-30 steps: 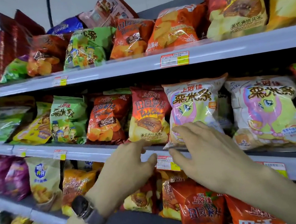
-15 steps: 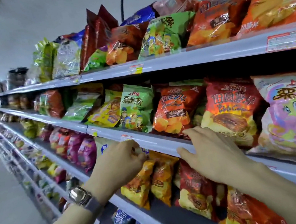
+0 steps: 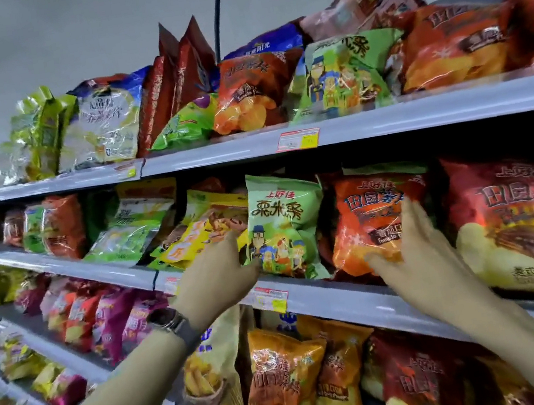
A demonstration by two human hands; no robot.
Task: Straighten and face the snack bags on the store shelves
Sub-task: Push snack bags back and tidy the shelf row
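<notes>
The green snack bag (image 3: 285, 227) stands upright on the middle shelf (image 3: 342, 298), front showing, its foot at the shelf's near lip. Just right of it the orange bag (image 3: 375, 220) leans back a little, its lower edge bulging over the lip.

Both look puffed with air and light: crinkly, glossy film that likely slides under a palm and crushes the chips if squeezed. I'd take them at the side seams or the flat top seal, or nudge them with flat fingers, not grab the belly.

The right hand (image 3: 418, 249) lies spread and flat on the orange bag's front, thumb low near its bottom corner, pressing rather than gripping. The left hand (image 3: 217, 275) reaches to the green bag's lower left edge, fingers going into the gap beside the yellow bag (image 3: 194, 237). I cannot tell whether it pinches the bag or only touches it.

Right of the orange bag sits a big red bag (image 3: 522, 226). A wristwatch (image 3: 169, 321) shows on the left arm, and a price tag (image 3: 271, 297) hangs on the shelf edge below.
</notes>
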